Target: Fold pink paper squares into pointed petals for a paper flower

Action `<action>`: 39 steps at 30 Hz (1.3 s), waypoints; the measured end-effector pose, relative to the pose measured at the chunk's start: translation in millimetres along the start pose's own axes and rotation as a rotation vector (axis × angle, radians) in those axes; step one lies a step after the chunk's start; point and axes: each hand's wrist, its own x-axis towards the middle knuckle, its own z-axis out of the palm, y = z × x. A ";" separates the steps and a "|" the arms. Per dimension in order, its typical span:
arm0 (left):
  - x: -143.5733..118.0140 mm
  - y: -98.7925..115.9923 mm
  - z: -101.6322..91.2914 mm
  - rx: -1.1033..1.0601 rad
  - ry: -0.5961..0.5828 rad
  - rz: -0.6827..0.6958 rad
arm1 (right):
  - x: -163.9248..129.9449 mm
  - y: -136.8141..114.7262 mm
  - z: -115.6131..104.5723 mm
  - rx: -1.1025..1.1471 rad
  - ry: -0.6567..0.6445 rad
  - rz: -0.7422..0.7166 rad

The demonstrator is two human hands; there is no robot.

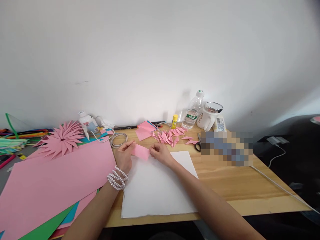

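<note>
A small pink paper rectangle point(140, 152) is stretched between my two hands, above the far part of a white sheet point(160, 190). My left hand point(125, 155), with a beaded bracelet point(117, 178) at the wrist, pinches the paper's left end. At the right end, my right hand point(158, 152) has its fingers closed on the paper's edge. Just beyond my right hand lies a pile of folded pink paper pieces point(170, 136). Pink paper squares point(145, 130) rest behind the held piece.
Large pink sheets point(62, 176) and a folded pink paper star point(62, 140) cover the left side. Along the back stand a glue stick point(174, 121), a water bottle point(193, 111) and a white mug point(209, 116). Scissors point(198, 144) lie at right, beside a blurred patch.
</note>
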 end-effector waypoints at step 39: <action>-9.4 9.5 1.0 0.064 -0.484 -0.065 | -7.0 -11.3 -4.7 0.482 -0.160 0.040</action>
